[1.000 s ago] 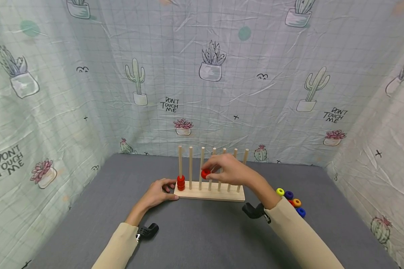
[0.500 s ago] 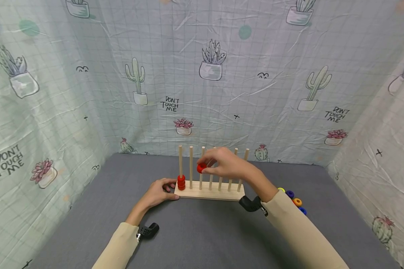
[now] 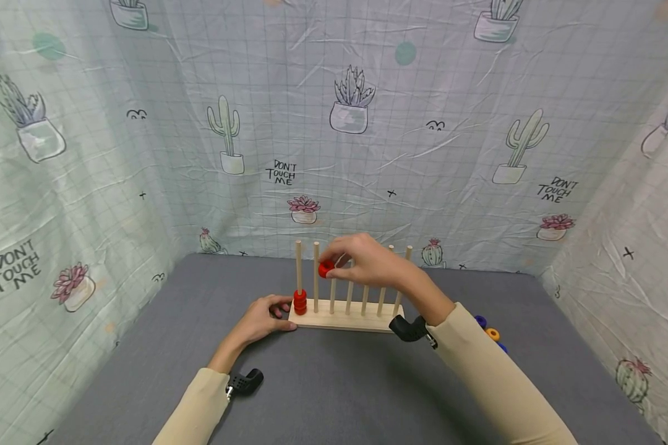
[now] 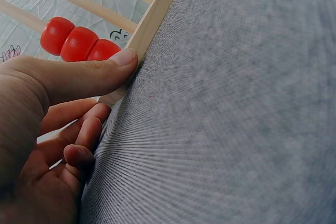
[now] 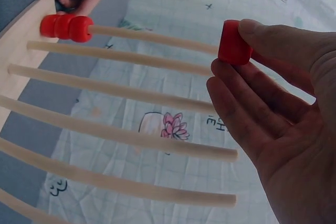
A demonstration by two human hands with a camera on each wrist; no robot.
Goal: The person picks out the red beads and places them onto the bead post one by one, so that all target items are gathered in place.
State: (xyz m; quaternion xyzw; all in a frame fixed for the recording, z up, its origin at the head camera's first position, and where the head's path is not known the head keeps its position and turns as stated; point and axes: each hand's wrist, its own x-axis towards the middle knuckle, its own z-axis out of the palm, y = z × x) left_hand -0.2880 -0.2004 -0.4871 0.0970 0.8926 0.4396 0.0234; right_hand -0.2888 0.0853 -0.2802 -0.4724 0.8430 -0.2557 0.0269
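Note:
A wooden peg rack point(image 3: 345, 318) with a row of upright pegs stands on the grey table. Several red beads point(image 3: 300, 302) are stacked at the bottom of its leftmost peg. My left hand point(image 3: 263, 318) grips the left end of the base, thumb point(image 4: 123, 59) on the front edge and fingers bent at the side. Between thumb and fingertips my right hand point(image 3: 367, 262) pinches another red bead point(image 5: 234, 42). That bead is in the air beside the second peg from the left, below the peg's top. My right hand hides the tops of the middle pegs in the head view.
At the right, partly behind the right sleeve point(image 3: 490, 371), lie loose beads, among them an orange bead point(image 3: 492, 334) and a dark blue bead point(image 3: 481, 321). A patterned curtain point(image 3: 389, 154) hangs around the table's back and sides.
My right hand has moved left and upward with the red bead, from near the third peg to beside the second. The left hand has stayed on the rack's end.

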